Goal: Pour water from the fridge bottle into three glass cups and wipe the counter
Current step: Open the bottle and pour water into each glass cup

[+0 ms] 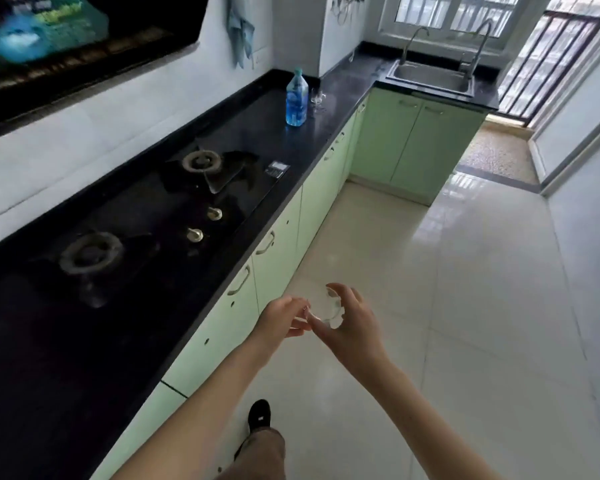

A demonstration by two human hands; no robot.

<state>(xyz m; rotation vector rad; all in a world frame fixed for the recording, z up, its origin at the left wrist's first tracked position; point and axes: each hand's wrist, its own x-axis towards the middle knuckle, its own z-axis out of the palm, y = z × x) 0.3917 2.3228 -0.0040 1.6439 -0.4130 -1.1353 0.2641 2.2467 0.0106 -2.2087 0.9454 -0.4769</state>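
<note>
1. Glass cups (321, 308) are being held out over the floor, just past the edge of the counter (340, 88). They look like two cups pressed close, but the clear glass is blurry, so the count cannot be told.
2. Both hands are being kept together around the glass. The left hand (279, 320) is pinching one side, and the right hand (352, 323) is curled around the other side.
3. The water bottle (296, 98) is standing upright far ahead and a little to the left, well apart from the hands. Its long side is pointing straight up, with the cap on top.
4. One more small glass cup (317, 95) is being seen just beside the bottle, on its right.
5. The counter is running along the left side, so the left hand is nearer to it.
6. It is judged that the held glass needs to be carried forward along the counter and set down near the bottle before any water is poured.
7. A cloth (240, 36) is hanging on the wall above the counter, and it may be needed for wiping later.
</note>
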